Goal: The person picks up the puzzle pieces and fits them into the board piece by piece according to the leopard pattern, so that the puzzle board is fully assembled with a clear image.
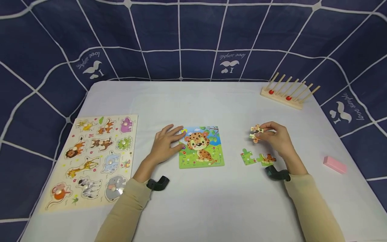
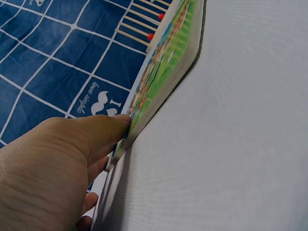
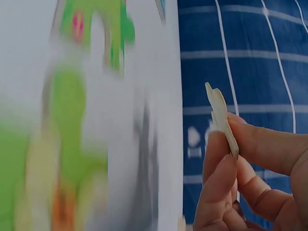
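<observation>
A square leopard puzzle board [image 1: 201, 146] lies on the table in front of me. My left hand [image 1: 166, 143] rests at its left edge with fingers spread, the thumb touching the board's face in the left wrist view. To the right, my right hand [image 1: 276, 137] pinches a jigsaw piece [image 1: 255, 131] between thumb and fingers, raised off the table; the right wrist view shows this piece [image 3: 221, 113] nearly edge-on. Below that hand lie a green jigsaw piece [image 1: 248, 157] and another piece with leopard print [image 1: 267, 159].
A wooden animal peg puzzle [image 1: 133, 134] lies at the left. At the back right stands a wooden rack [image 1: 281, 98] with upright sticks and two red beads. A pink block [image 1: 335, 164] sits near the right edge. Blue checked cloth [image 1: 199, 27] hangs behind the table.
</observation>
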`<action>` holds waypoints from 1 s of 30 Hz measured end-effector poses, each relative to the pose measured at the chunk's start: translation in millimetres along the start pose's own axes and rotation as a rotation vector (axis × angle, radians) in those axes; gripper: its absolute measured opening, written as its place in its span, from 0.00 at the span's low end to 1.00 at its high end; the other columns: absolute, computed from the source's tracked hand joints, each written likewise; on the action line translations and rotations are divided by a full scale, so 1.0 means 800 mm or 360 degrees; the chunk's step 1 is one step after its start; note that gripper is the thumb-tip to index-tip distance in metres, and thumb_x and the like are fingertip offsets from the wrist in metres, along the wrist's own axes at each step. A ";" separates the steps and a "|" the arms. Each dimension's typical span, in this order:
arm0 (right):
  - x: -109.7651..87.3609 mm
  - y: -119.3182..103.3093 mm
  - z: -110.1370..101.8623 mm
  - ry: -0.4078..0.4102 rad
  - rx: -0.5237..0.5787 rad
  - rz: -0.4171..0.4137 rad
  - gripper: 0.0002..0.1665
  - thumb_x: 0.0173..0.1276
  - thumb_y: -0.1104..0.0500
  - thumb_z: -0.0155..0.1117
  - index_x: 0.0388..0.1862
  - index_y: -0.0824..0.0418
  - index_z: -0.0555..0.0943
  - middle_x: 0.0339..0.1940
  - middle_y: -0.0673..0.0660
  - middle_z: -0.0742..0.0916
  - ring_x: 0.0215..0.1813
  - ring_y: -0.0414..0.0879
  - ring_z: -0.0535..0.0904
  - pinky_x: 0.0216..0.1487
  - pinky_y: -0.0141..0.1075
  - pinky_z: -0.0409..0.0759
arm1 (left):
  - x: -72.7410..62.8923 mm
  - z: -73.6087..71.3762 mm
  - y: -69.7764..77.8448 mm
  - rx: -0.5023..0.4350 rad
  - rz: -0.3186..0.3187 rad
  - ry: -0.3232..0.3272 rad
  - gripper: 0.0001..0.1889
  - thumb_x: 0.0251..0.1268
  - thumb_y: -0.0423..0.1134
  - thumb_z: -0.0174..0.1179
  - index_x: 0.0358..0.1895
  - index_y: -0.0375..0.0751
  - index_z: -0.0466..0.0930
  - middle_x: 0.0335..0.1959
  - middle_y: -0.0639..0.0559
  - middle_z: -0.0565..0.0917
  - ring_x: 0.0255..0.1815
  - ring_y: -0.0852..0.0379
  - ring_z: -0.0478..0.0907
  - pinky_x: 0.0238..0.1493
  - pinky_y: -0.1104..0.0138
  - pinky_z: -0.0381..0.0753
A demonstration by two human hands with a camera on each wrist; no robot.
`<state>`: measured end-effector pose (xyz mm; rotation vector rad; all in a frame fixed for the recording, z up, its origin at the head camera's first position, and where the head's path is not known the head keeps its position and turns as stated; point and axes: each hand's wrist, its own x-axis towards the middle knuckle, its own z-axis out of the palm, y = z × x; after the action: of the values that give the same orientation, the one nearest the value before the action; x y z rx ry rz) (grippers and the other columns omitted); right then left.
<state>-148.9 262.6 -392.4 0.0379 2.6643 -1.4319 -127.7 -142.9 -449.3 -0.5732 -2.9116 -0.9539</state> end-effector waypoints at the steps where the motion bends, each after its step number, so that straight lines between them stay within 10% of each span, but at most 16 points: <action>1: 0.002 -0.005 0.007 -0.0026 0.0014 -0.0005 0.23 0.63 0.60 0.70 0.52 0.71 0.75 0.30 0.46 0.82 0.30 0.33 0.82 0.31 0.29 0.77 | 0.000 0.000 0.000 0.0002 0.0001 0.0000 0.27 0.62 0.48 0.65 0.65 0.48 0.76 0.73 0.52 0.69 0.78 0.43 0.52 0.71 0.45 0.53; 15: 0.015 -0.073 0.132 -0.0362 0.0067 -0.0224 0.17 0.59 0.65 0.72 0.45 0.67 0.80 0.27 0.58 0.86 0.28 0.46 0.82 0.32 0.30 0.77 | 0.001 0.002 0.001 0.0019 -0.0026 0.0021 0.25 0.63 0.49 0.65 0.63 0.49 0.77 0.72 0.54 0.70 0.78 0.44 0.54 0.71 0.45 0.53; 30: 0.008 -0.088 0.181 -0.0364 -0.0086 -0.0342 0.16 0.56 0.63 0.75 0.42 0.65 0.81 0.37 0.58 0.82 0.35 0.46 0.79 0.37 0.34 0.77 | 0.001 0.003 0.008 -0.0012 -0.0085 0.0056 0.24 0.61 0.47 0.66 0.61 0.48 0.79 0.71 0.53 0.71 0.77 0.45 0.54 0.72 0.45 0.52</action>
<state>-147.8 103.0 -414.2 -0.4035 2.5772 -1.3267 -126.4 -136.7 -447.6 -0.4763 -2.9077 -0.9705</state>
